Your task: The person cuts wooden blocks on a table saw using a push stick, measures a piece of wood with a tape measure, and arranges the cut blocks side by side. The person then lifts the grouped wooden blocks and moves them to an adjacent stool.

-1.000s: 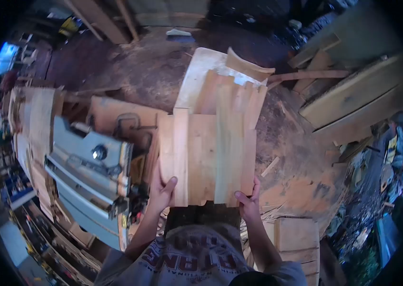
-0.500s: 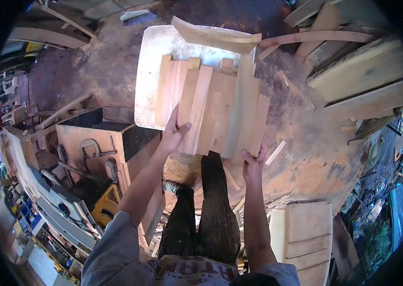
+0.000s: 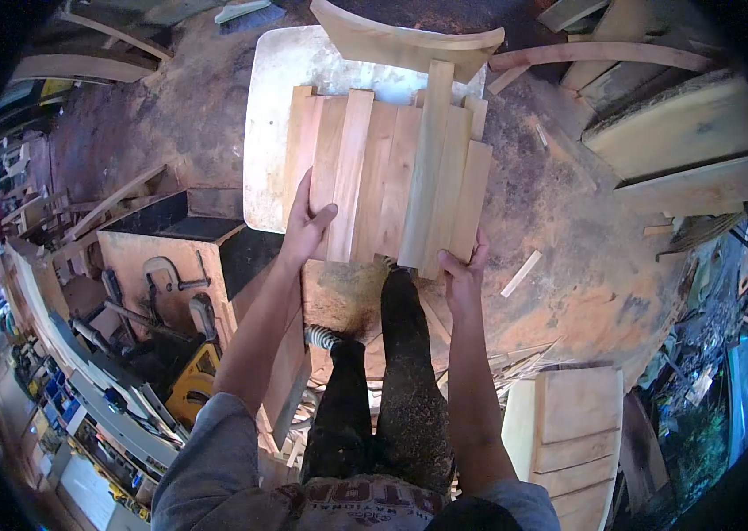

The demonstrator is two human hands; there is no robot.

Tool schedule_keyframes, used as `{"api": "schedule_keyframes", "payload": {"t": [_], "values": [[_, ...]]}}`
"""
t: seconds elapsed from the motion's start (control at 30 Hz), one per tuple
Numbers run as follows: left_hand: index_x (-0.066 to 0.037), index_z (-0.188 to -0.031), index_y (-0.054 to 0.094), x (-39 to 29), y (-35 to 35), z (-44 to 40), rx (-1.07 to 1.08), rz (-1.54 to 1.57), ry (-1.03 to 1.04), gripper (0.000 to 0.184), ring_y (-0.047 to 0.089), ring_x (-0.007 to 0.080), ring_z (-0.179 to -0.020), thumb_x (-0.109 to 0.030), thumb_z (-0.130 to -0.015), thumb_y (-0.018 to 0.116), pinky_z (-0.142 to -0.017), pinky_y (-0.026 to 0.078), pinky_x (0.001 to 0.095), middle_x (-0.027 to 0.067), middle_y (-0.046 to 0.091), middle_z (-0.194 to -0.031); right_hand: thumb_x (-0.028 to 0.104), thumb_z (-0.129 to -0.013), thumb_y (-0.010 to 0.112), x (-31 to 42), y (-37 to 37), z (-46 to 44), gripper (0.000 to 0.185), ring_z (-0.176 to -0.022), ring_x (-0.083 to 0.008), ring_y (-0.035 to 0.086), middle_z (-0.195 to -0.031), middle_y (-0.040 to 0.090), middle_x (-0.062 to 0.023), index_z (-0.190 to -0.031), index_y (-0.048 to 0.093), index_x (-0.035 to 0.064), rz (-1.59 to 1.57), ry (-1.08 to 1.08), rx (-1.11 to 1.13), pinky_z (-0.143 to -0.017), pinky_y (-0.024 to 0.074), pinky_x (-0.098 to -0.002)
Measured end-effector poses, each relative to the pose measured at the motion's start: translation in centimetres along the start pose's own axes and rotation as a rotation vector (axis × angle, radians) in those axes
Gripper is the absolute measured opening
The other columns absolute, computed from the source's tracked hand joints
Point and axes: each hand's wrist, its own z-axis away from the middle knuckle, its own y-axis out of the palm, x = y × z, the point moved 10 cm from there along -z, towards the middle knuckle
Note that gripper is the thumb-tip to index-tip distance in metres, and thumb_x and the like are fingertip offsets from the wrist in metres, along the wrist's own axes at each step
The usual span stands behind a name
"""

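A row of several wooden slats [image 3: 378, 168] lies side by side, with uneven ends, in front of me. The row overlaps a worn white panel [image 3: 268, 124]. My left hand [image 3: 305, 228] is closed on the row's left part, its thumb over the top face. At the lower right corner, my right hand [image 3: 464, 267] grips the slats between thumb and fingers. One greyish slat [image 3: 429, 168] reaches farther toward the far side than its neighbours. Beyond the slats, a curved wooden piece [image 3: 409, 42] rests across the panel's far edge.
To the left stands an open wooden box [image 3: 157, 257] with clamps [image 3: 170, 273] on its side. Stacked boards [image 3: 577, 411] lie at lower right, larger planks [image 3: 683, 133] at upper right. A brush [image 3: 250, 16] and a wood offcut [image 3: 521, 273] are on the dusty floor.
The slats and both hands have shifted slightly up and left in view, while the camera view also moved. The greyish slat now sticks out more at the far end.
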Motion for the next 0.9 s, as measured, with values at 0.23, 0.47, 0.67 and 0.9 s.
{"api": "schedule_keyframes", "payload": {"t": [0.23,0.47,0.67,0.9], "values": [[-0.003,-0.165,0.021,1.7,-2.1,-2.2,-0.265,-0.953,0.197,0.092,0.023,0.0466,-0.156,-0.034,-0.096,0.072,-0.122,0.025,0.0587,0.0324,0.015,-0.170,0.000,-0.089,0.071,3.9,1.6,-0.2,0.072,-0.137,-0.0275,0.049,-0.152,0.045,-0.0141,-0.153,0.040,0.0043,1.206,-0.591,-0.012,-0.113,0.0431,-0.0429],[-0.006,-0.164,0.021,2.0,-1.6,-1.8,-0.231,-0.730,0.049,0.088,0.003,0.0501,-0.159,-0.034,-0.095,0.068,-0.123,0.005,0.0710,0.0259,0.016,-0.172,0.011,-0.100,0.066,0.1,-0.8,-2.4,0.060,-0.129,-0.0243,0.056,-0.139,0.060,-0.0158,-0.154,0.043,-0.0002,0.586,-0.283,0.139,-0.110,0.0442,-0.0394],[-0.007,-0.156,0.040,0.3,-2.0,-1.9,-0.234,-1.021,0.074,0.085,0.025,0.0461,-0.154,-0.047,-0.087,0.070,-0.122,0.020,0.0693,0.0238,0.036,-0.162,0.018,-0.097,0.071,0.2,-4.4,-5.1,0.023,-0.092,-0.0193,0.062,-0.099,0.068,-0.0062,-0.109,0.066,-0.0002,1.032,-0.189,0.036,-0.084,0.0507,-0.0351],[-0.004,-0.137,0.058,-8.2,-1.6,16.8,-0.439,-0.505,0.203,0.062,0.053,0.0432,-0.135,-0.050,-0.096,0.063,-0.110,0.044,0.0549,0.0264,0.057,-0.144,0.030,-0.099,0.063,2.7,4.1,-4.5,0.033,-0.104,-0.0257,0.066,-0.109,0.072,-0.0114,-0.119,0.072,0.0044,1.603,-0.118,0.438,-0.089,0.0544,-0.0403]]}}
